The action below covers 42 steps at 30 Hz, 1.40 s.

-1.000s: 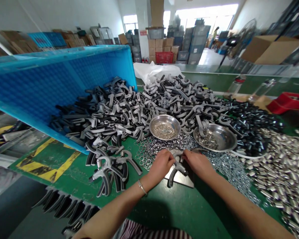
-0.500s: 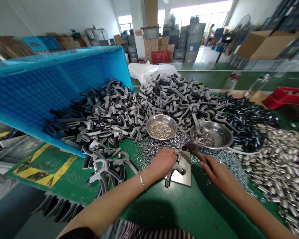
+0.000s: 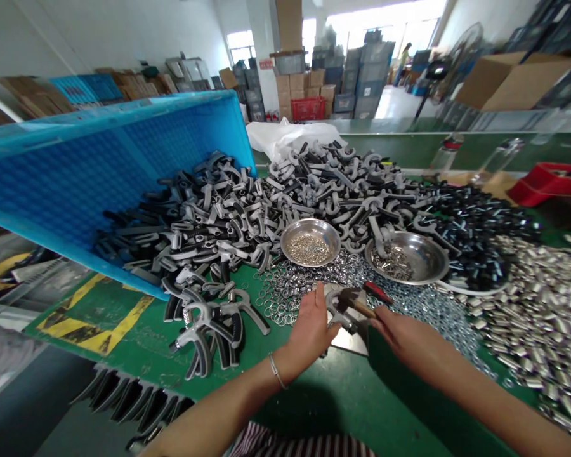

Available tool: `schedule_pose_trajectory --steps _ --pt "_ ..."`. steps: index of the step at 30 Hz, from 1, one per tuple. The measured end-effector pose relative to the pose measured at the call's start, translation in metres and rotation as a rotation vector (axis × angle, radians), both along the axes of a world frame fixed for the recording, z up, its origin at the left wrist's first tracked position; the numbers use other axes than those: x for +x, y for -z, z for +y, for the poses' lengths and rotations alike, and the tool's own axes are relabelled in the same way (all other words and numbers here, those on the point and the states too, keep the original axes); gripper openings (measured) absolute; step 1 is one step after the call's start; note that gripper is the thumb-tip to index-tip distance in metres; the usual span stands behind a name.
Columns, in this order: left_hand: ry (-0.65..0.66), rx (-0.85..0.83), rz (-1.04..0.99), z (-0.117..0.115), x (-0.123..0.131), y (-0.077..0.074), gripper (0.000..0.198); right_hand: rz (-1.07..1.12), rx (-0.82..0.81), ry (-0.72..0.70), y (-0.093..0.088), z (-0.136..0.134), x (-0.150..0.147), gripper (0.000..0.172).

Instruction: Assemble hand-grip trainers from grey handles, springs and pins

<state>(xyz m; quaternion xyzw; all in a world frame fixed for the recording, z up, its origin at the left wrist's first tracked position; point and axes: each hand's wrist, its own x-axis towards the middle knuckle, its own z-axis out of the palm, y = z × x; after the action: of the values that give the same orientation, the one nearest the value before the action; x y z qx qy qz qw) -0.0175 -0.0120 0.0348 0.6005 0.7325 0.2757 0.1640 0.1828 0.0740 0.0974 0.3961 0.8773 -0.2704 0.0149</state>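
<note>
My left hand rests on a grey hand-grip part lying on a small metal plate; its fingers curl round the part and hide most of it. My right hand is closed round the wooden handle of a small hammer. The hammer's head sits low over the part on the plate. A small red-handled tool lies just behind the hammer.
Two steel bowls of small parts stand behind the plate amid loose rings. A tipped blue crate spills grey-and-black handles. Assembled grippers lie left. Shiny metal sleeves pile up right. A red tray sits far right.
My right hand left the part, took up the hammer and swung its head down over the part. The left hand stayed on the part.
</note>
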Motion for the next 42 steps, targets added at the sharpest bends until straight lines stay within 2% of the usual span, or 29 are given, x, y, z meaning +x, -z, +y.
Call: schedule_pose_trajectory --steps 3,5,7,9,10,12,14,16,18,20,22,24,25,28,30,31,34,37,42 --pt "0.031 -0.013 -0.011 0.003 -0.003 -0.009 0.083 0.127 -0.383 0.189 0.008 -0.003 0.021 0.041" --pt "0.065 -0.024 -0.126 0.006 -0.009 -0.017 0.076 0.167 -0.608 0.331 0.017 -0.009 0.043 0.047" --pt "0.07 -0.094 -0.369 0.009 -0.016 -0.024 0.067 0.147 -0.648 0.381 0.028 -0.011 0.065 0.05" --pt "0.029 -0.167 -0.554 0.011 -0.024 -0.028 0.06 0.087 -0.448 0.336 0.038 -0.005 0.079 0.05" --pt "-0.001 -0.157 -0.546 0.011 -0.027 -0.03 0.058 0.06 -0.279 0.294 0.042 0.001 0.082 0.048" --pt "-0.03 -0.038 -0.347 0.009 -0.032 -0.031 0.05 0.033 0.078 0.203 0.047 0.019 0.076 0.042" --pt "0.041 0.068 -0.127 0.006 -0.035 -0.03 0.038 -0.008 0.324 0.148 0.048 0.038 0.059 0.035" --pt "0.178 0.07 -0.038 0.002 -0.037 -0.027 0.032 -0.106 0.429 0.104 0.047 0.052 0.036 0.028" --pt "0.262 0.045 -0.012 -0.001 -0.038 -0.023 0.039 -0.215 0.465 0.07 0.045 0.06 0.015 0.023" --pt "0.268 0.035 0.01 -0.002 -0.038 -0.021 0.046 -0.279 0.469 0.039 0.042 0.063 0.004 0.022" --pt "0.262 0.027 0.015 -0.002 -0.04 -0.019 0.044 -0.247 0.463 0.068 0.037 0.063 0.001 0.023" --pt "0.26 0.02 0.007 -0.003 -0.042 -0.019 0.04 -0.078 0.414 0.151 0.027 0.058 0.001 0.024" --pt "0.249 0.017 0.005 -0.003 -0.043 -0.019 0.04 0.053 0.34 0.201 0.022 0.055 -0.001 0.024" --pt "0.155 0.007 0.004 -0.006 -0.046 -0.016 0.043 0.517 -0.076 0.335 0.012 0.037 -0.019 0.027" --pt "0.112 -0.003 -0.013 -0.007 -0.047 -0.013 0.042 0.74 -0.347 0.397 0.016 0.024 -0.04 0.03" --pt "0.104 -0.007 -0.024 -0.007 -0.046 -0.011 0.039 0.809 -0.42 0.42 0.02 0.018 -0.05 0.031" --pt "0.102 -0.006 -0.044 -0.007 -0.045 -0.005 0.035 0.856 -0.46 0.436 0.039 0.009 -0.075 0.032" --pt "0.108 -0.002 -0.045 -0.006 -0.045 -0.002 0.035 0.819 -0.447 0.418 0.053 0.009 -0.087 0.032" --pt "0.111 -0.008 -0.048 -0.005 -0.047 -0.002 0.034 0.774 -0.434 0.418 0.054 0.006 -0.088 0.031"
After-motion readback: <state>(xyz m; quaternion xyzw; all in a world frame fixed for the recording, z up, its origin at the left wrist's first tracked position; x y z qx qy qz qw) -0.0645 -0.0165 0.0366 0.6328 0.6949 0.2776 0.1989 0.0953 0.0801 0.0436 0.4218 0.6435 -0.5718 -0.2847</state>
